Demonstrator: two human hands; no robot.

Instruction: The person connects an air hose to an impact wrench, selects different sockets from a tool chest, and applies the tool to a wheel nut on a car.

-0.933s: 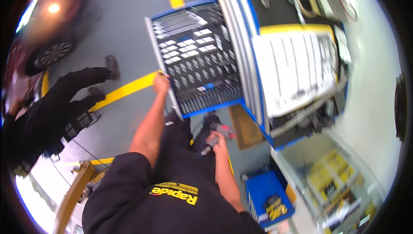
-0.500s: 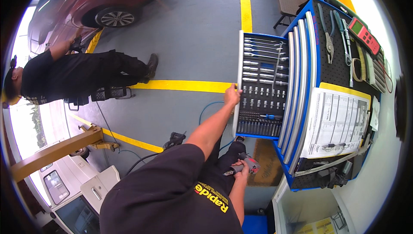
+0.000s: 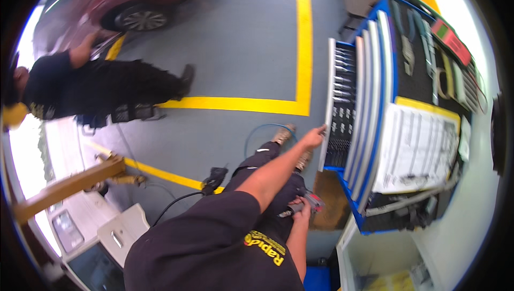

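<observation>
My left hand is at the silver front edge of a pulled-out tool drawer, its fingers curled against the edge. Inside the partly open drawer lie rows of sockets and, toward its far end, wrenches in a black insert. Lower down, close to my body, my right hand grips a grey and red impact wrench. Its nose points left.
The blue tool cabinet carries pliers, a red meter and a clipboard sheet. A blue hose lies by my feet. At left stand a co-worker, a red car and a tan lift arm.
The drawer has slid partway into the cabinet, with my left hand moving right at its edge. More of my legs and shoes shows. The impact wrench stays in my right hand.
</observation>
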